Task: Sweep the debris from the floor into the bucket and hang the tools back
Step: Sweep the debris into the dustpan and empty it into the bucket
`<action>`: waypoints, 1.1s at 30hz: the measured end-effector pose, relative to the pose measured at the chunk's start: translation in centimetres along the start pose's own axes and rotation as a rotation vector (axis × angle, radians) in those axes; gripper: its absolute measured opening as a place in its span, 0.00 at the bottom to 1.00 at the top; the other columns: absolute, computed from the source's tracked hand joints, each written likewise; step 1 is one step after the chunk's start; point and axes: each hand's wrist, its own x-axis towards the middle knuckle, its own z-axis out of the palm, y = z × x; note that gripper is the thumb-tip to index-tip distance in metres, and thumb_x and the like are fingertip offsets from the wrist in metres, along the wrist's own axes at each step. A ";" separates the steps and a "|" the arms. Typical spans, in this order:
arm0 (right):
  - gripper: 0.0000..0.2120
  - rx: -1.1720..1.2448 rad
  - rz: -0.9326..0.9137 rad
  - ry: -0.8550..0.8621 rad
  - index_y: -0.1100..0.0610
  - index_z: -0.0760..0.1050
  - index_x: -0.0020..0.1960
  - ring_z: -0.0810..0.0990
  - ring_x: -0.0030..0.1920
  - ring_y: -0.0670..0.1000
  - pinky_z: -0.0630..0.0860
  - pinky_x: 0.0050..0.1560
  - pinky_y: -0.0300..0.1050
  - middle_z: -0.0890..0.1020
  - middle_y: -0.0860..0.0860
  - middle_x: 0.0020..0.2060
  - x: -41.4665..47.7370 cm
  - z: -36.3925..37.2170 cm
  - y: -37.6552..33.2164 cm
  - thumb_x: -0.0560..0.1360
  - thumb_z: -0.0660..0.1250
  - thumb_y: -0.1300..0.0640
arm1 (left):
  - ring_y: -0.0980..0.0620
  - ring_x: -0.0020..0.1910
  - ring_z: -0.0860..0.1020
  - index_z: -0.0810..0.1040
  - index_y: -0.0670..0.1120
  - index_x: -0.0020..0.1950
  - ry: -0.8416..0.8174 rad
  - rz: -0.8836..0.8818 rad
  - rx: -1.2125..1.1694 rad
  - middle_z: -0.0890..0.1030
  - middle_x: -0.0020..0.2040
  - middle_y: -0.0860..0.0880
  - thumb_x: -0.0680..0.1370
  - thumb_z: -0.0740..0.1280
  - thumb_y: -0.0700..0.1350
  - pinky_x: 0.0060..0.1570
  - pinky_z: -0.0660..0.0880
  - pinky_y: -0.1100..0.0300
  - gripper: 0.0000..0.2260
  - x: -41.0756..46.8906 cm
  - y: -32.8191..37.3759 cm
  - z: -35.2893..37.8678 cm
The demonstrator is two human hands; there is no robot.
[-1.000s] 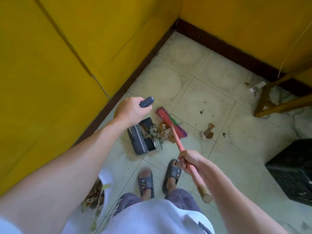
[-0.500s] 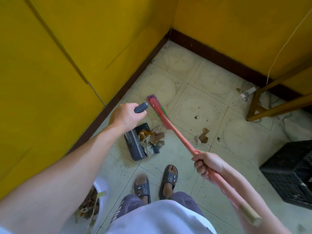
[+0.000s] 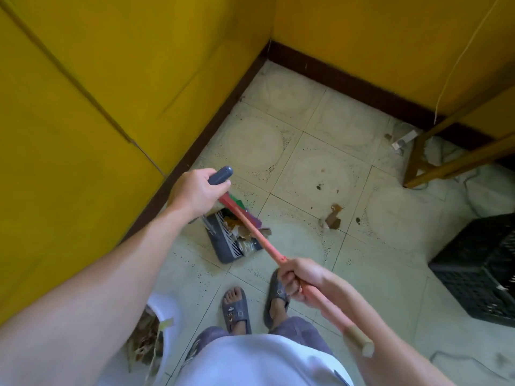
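Note:
My left hand (image 3: 195, 192) grips the grey handle of a long-handled dustpan (image 3: 223, 246) that rests on the tiled floor beside the left wall. Brown paper and leaf scraps (image 3: 241, 236) lie in the pan's mouth. My right hand (image 3: 299, 280) is closed around the pink broom handle (image 3: 262, 240). The broom's red head with purple and green bristles (image 3: 239, 208) sits at the far side of the pan, over the scraps. One brown scrap (image 3: 333, 220) lies loose on the floor to the right. A white bucket (image 3: 164, 310) with debris inside stands at my lower left, partly hidden by my arm.
Yellow walls with a dark skirting close the left and far sides. A black plastic crate (image 3: 479, 266) stands at the right. Wooden furniture legs (image 3: 418, 162) and a white cord are at the far right. My feet in grey sandals (image 3: 235, 310) stand just behind the pan.
The broom head swung out to the far side of the pan and came back against it. The scraps moved deeper into the pan's mouth. My right hand drew back towards me.

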 end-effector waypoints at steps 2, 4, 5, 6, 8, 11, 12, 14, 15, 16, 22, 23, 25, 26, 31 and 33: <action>0.08 0.025 -0.054 0.008 0.54 0.67 0.49 0.62 0.16 0.44 0.58 0.15 0.31 0.64 0.47 0.22 -2.0 -1.6 -0.2 0.76 0.56 0.65 | 0.50 0.32 0.76 0.78 0.49 0.39 -0.008 0.008 -0.001 0.77 0.30 0.51 0.76 0.67 0.58 0.30 0.71 0.60 0.14 -0.3 0.3 0.1; 0.17 0.055 -0.109 0.055 0.53 0.66 0.63 0.62 0.17 0.44 0.58 0.15 0.31 0.64 0.47 0.23 -3.7 -3.4 0.1 0.76 0.57 0.66 | 0.49 0.32 0.76 0.79 0.48 0.40 -0.014 0.012 0.002 0.77 0.30 0.50 0.76 0.67 0.58 0.31 0.70 0.60 0.14 -0.4 0.5 0.2; 0.20 0.093 -0.136 0.071 0.53 0.66 0.65 0.62 0.17 0.44 0.58 0.15 0.31 0.65 0.47 0.23 -4.4 -4.3 0.4 0.75 0.57 0.66 | 0.49 0.32 0.76 0.79 0.48 0.40 -0.021 0.023 0.006 0.77 0.31 0.50 0.76 0.67 0.58 0.31 0.71 0.58 0.14 -0.4 0.6 0.2; 0.21 0.136 -0.163 0.086 0.53 0.65 0.67 0.62 0.17 0.44 0.58 0.15 0.31 0.65 0.48 0.23 -5.1 -5.2 0.8 0.75 0.57 0.66 | 0.48 0.33 0.77 0.79 0.48 0.40 -0.028 0.036 0.009 0.77 0.31 0.49 0.76 0.67 0.58 0.33 0.73 0.56 0.14 -0.4 0.7 0.2; 0.20 0.203 -0.202 0.130 0.53 0.67 0.66 0.62 0.17 0.44 0.58 0.15 0.31 0.65 0.47 0.23 -6.2 -6.8 1.4 0.76 0.57 0.66 | 0.47 0.34 0.78 0.79 0.48 0.40 -0.041 0.059 0.013 0.78 0.31 0.48 0.76 0.67 0.58 0.35 0.75 0.55 0.14 -0.2 1.2 0.4; 0.15 0.223 -0.237 0.221 0.53 0.68 0.60 0.62 0.16 0.44 0.58 0.15 0.30 0.66 0.47 0.21 -7.1 -9.3 1.8 0.76 0.57 0.66 | 0.49 0.33 0.76 0.79 0.49 0.41 -0.065 0.093 0.026 0.78 0.32 0.49 0.77 0.66 0.57 0.33 0.71 0.59 0.13 0.2 2.9 1.2; 0.13 0.215 -0.240 0.259 0.53 0.68 0.58 0.62 0.16 0.44 0.59 0.16 0.30 0.66 0.47 0.20 -7.4 -10.3 1.6 0.76 0.57 0.66 | 0.49 0.34 0.76 0.79 0.49 0.41 -0.072 0.096 0.017 0.78 0.32 0.49 0.77 0.66 0.56 0.33 0.71 0.59 0.13 0.4 3.5 1.7; 0.09 0.209 -0.229 0.329 0.55 0.68 0.52 0.63 0.16 0.45 0.60 0.16 0.31 0.67 0.48 0.20 -7.6 -12.3 1.1 0.76 0.58 0.66 | 0.48 0.35 0.77 0.79 0.49 0.42 -0.082 0.101 0.002 0.79 0.33 0.50 0.77 0.66 0.57 0.35 0.73 0.58 0.12 1.0 4.8 2.8; 0.07 0.222 -0.218 0.358 0.55 0.67 0.49 0.63 0.16 0.45 0.60 0.16 0.31 0.67 0.48 0.20 -7.6 -13.4 0.7 0.76 0.58 0.66 | 0.48 0.35 0.77 0.79 0.49 0.41 -0.089 0.110 0.004 0.79 0.33 0.50 0.77 0.66 0.57 0.35 0.73 0.58 0.13 1.5 5.6 3.2; 0.06 0.241 -0.205 0.383 0.56 0.66 0.45 0.63 0.15 0.45 0.61 0.16 0.30 0.67 0.48 0.20 -7.6 -14.5 0.3 0.76 0.58 0.66 | 0.49 0.35 0.77 0.79 0.50 0.41 -0.100 0.117 0.010 0.78 0.33 0.50 0.77 0.66 0.58 0.34 0.72 0.59 0.13 1.9 6.3 3.7; 0.12 0.381 -0.163 0.454 0.56 0.63 0.35 0.64 0.12 0.44 0.62 0.14 0.29 0.67 0.48 0.15 -5.1 -20.6 -2.2 0.77 0.56 0.66 | 0.48 0.35 0.77 0.77 0.50 0.39 -0.130 0.137 0.028 0.78 0.32 0.50 0.76 0.65 0.59 0.36 0.74 0.58 0.14 4.6 10.6 6.7; 0.12 0.379 -0.161 0.474 0.57 0.63 0.35 0.65 0.12 0.44 0.62 0.14 0.29 0.68 0.48 0.15 -4.3 -21.2 -2.5 0.76 0.56 0.67 | 0.48 0.35 0.78 0.77 0.50 0.39 -0.128 0.132 0.027 0.78 0.32 0.50 0.76 0.66 0.59 0.37 0.75 0.57 0.14 5.2 11.0 7.1; 0.11 0.364 -0.151 0.489 0.58 0.64 0.36 0.65 0.13 0.44 0.63 0.15 0.31 0.68 0.49 0.15 -2.5 -22.0 -3.0 0.75 0.57 0.67 | 0.47 0.36 0.78 0.78 0.50 0.39 -0.122 0.118 0.025 0.78 0.32 0.49 0.76 0.66 0.59 0.40 0.78 0.54 0.14 6.3 11.7 7.6; 0.10 0.351 -0.139 0.480 0.58 0.64 0.36 0.65 0.14 0.45 0.64 0.15 0.31 0.68 0.49 0.16 -1.5 -22.0 -3.4 0.74 0.57 0.67 | 0.46 0.36 0.79 0.79 0.49 0.40 -0.119 0.110 0.023 0.78 0.33 0.49 0.75 0.66 0.59 0.40 0.78 0.52 0.14 6.8 12.0 7.8; 0.05 0.265 -0.071 0.335 0.61 0.67 0.41 0.66 0.16 0.45 0.65 0.17 0.33 0.69 0.50 0.19 1.5 -17.6 -4.1 0.74 0.57 0.68 | 0.47 0.34 0.77 0.80 0.48 0.40 -0.107 0.103 0.036 0.79 0.32 0.49 0.73 0.67 0.60 0.36 0.75 0.55 0.15 7.6 13.6 8.8; 0.04 0.260 -0.051 0.268 0.61 0.67 0.40 0.66 0.17 0.46 0.65 0.17 0.34 0.69 0.50 0.19 1.8 -15.0 -3.5 0.73 0.58 0.68 | 0.48 0.33 0.76 0.79 0.48 0.41 -0.110 0.102 0.058 0.79 0.32 0.49 0.74 0.66 0.60 0.34 0.73 0.56 0.15 7.5 14.0 9.0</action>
